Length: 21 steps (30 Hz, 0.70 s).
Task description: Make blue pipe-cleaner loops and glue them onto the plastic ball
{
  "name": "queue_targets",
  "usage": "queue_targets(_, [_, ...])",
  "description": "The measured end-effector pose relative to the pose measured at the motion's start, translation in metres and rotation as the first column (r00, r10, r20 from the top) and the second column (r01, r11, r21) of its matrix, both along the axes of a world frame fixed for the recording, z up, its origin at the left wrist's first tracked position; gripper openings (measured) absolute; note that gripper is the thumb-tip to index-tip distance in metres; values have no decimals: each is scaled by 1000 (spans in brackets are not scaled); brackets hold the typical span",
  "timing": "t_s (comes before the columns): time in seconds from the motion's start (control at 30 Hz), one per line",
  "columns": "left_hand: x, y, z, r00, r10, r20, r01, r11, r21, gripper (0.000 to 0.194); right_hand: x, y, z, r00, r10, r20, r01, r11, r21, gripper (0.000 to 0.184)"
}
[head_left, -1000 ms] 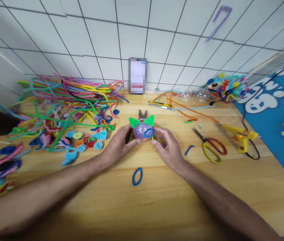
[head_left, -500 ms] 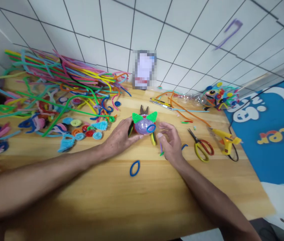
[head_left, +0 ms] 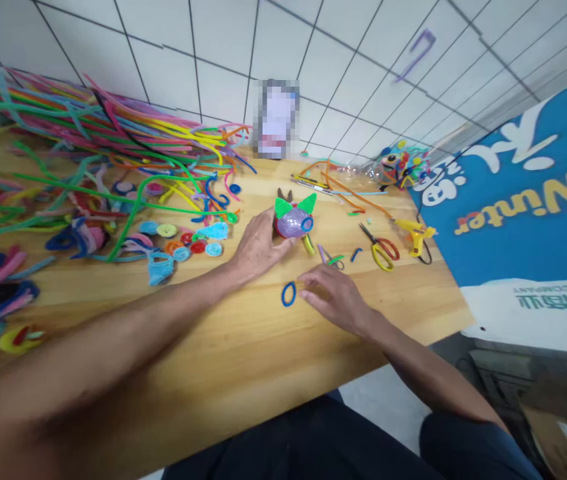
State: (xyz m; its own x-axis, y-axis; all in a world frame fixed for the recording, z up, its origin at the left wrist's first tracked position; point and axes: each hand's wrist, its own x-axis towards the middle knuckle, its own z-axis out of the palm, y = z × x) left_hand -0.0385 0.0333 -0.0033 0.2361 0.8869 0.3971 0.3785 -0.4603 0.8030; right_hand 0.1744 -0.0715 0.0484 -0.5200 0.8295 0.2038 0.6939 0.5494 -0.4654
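Observation:
My left hand [head_left: 261, 245] is closed around the left side of a clear round ornament [head_left: 291, 225] with two green pipe-cleaner ears on top and a small blue ring [head_left: 307, 223] on its right front. Below it on the wooden table lies a loose blue pipe-cleaner loop [head_left: 289, 294]. My right hand [head_left: 331, 293] is just right of this loop, fingers apart and nothing visible in them. Pliers with dark jaws [head_left: 284, 195] and yellow handles [head_left: 309, 245] lie behind and beneath the ornament, partly hidden by it.
Scissors [head_left: 381, 248] and a yellow glue gun [head_left: 416, 235] lie on the right. Colourful pipe cleaners [head_left: 128, 127] are heaped at the back left, near coiled pieces [head_left: 198, 245]. A phone [head_left: 277, 120] leans on the tiled wall. Pipe-cleaner scraps [head_left: 336, 259] lie beyond my right hand.
My right hand has moved from beside the ornament down and toward me, close to the loose blue loop. My left hand still holds the ornament. The camera view has shifted and tilted.

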Motion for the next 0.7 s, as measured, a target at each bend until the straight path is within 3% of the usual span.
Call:
queue_targets(0.07, [0, 1, -1, 1000, -2, 30, 2, 1000, 12, 38, -13, -16, -6, 992, -16, 123, 14, 1000, 19, 18])
queue_targets(0.2, [0, 3, -3, 1000, 0, 19, -1, 1000, 15, 39, -33, -32, -18, 926, -218, 307, 186, 974, 131, 39])
queue_targets(0.27, [0, 4, -4, 1000, 12, 14, -12, 1000, 4, 41, -39, -34, -22, 897, -278, 344, 233, 958, 166, 38])
queue_targets(0.37, [0, 8, -5, 999, -1, 35, 1, 1000, -3, 44, -43, -32, -28, 872, -318, 371, 254, 944, 212, 21])
queue_targets(0.43, [0, 11, -5, 999, -20, 36, 20, 1000, 3, 45, -42, -29, -30, 861, -333, 385, 250, 936, 249, 13])
queue_targets(0.53, [-2, 15, -4, 999, -41, 12, 41, 999, 11, 48, -37, -25, -28, 875, -325, 360, 243, 936, 254, 19])
queue_targets(0.6, [-4, 17, -5, 998, -56, -7, 56, 998, 14, 50, -34, -23, -25, 904, -288, 315, 225, 949, 221, 15])
queue_targets(0.7, [-6, 18, -7, 998, -60, -34, 61, 998, 20, 49, -32, -18, -25, 935, -194, 297, 138, 970, 199, 26])
